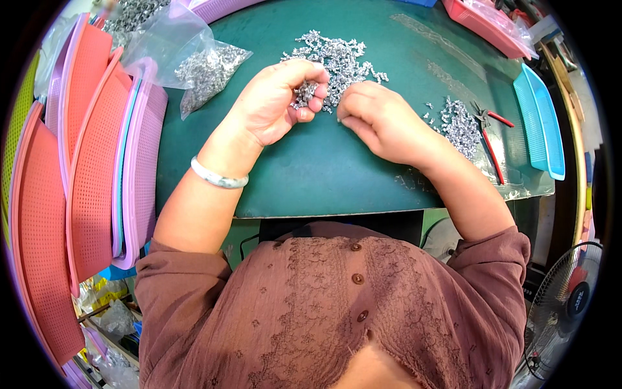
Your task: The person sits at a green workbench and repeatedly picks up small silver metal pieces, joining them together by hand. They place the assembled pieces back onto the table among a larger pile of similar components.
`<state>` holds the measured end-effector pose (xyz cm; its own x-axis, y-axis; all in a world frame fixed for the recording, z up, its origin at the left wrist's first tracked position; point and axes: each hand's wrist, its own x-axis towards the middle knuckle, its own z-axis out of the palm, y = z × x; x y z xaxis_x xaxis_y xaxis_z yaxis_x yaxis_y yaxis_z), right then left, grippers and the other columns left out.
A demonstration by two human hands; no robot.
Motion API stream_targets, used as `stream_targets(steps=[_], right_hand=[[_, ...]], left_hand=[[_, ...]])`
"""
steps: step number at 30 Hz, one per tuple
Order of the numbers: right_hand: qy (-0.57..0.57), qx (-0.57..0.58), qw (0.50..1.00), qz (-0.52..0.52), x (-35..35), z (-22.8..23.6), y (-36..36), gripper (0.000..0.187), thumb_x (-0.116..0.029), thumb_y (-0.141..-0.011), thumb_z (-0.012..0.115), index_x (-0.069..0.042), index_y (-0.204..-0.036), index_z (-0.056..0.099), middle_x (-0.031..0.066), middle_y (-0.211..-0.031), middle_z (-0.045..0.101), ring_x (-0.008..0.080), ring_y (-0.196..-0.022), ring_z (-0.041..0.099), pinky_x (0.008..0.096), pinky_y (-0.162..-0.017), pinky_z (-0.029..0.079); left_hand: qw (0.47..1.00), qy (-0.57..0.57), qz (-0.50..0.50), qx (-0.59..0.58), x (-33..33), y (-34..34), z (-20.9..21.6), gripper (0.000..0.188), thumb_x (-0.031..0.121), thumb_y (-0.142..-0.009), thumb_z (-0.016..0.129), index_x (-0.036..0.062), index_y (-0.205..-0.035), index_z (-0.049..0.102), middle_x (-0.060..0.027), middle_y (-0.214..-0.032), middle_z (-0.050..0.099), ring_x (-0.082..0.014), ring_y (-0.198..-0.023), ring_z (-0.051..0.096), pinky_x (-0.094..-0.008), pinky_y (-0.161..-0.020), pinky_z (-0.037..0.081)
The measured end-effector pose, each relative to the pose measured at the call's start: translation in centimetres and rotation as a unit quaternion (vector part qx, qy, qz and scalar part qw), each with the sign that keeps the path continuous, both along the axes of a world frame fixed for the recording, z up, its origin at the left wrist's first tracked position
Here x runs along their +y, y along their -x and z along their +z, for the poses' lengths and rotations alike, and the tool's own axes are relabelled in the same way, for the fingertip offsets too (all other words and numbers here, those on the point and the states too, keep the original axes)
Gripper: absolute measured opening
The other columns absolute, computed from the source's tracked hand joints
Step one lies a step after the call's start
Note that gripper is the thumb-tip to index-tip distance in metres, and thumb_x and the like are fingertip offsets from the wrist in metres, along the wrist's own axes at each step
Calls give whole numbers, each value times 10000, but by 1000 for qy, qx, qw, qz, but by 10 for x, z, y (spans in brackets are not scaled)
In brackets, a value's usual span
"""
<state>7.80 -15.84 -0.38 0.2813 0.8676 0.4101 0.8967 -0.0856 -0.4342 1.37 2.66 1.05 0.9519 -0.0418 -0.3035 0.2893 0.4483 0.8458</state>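
My left hand (285,97) is cupped, palm turned up, with fingers curled round a clump of small silvery metal parts (304,95). Just to its right, my right hand (382,120) is closed with thumb and fingertips pressed together over the green table; what they pinch, if anything, is too small to make out. Beyond both hands spreads a loose pile of the same small metal parts (334,58). A second, smaller pile (461,126) lies to the right of my right forearm. Pliers with red handles (490,142) rest against that smaller pile.
A clear plastic bag of metal parts (210,72) lies at the table's far left. Pink, orange and purple perforated baskets (97,175) stand stacked along the left side. A blue basket (539,123) sits at the right edge, a red tray (486,26) at the far right. A fan (564,311) stands lower right.
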Motion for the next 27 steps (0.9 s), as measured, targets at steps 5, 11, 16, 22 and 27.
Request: stream_targets(steps=[5, 11, 16, 22, 27], right_hand=[[-51, 83, 993, -70, -5, 9, -1, 71, -39, -745, 576, -28, -815, 580, 130, -784, 603, 312, -739, 592, 365, -655, 476], [-91, 116, 987, -70, -5, 13, 1, 136, -14, -745, 583, -22, -880, 569, 117, -776, 607, 278, -717, 605, 324, -627, 482], [-96, 99, 988, -70, -4, 11, 1, 228, -10, -740, 593, -31, -962, 545, 103, -752, 591, 257, -697, 594, 324, -623, 477], [-84, 95, 989, -74, -7, 13, -1, 260, -7, -729, 604, -38, -978, 533, 83, -732, 562, 253, -681, 568, 324, -617, 466], [-79, 73, 992, -60, -6, 14, 0, 267, -5, -724, 606, -39, -979, 532, 79, -733, 562, 252, -687, 565, 321, -617, 465]], left_hand=[[994, -95, -58, 14, -4, 2, -1, 108, 149, -838, 571, 44, -844, 592, -18, -694, 547, -73, -553, 487, -156, -417, 347], [990, -106, -96, 15, -8, 4, -3, 120, 154, -841, 584, 36, -856, 597, -21, -718, 555, -74, -574, 501, -159, -428, 357], [988, -115, -101, 7, -11, 4, -4, 115, 147, -840, 588, 34, -858, 594, -24, -728, 554, -76, -569, 502, -164, -432, 363], [987, -128, -100, 1, -11, 4, -5, 109, 143, -837, 594, 37, -858, 593, -13, -714, 548, -72, -566, 499, -163, -446, 369], [987, -127, -93, -20, -13, 3, -7, 105, 139, -800, 616, 38, -825, 598, -7, -687, 553, -66, -554, 504, -171, -452, 385]])
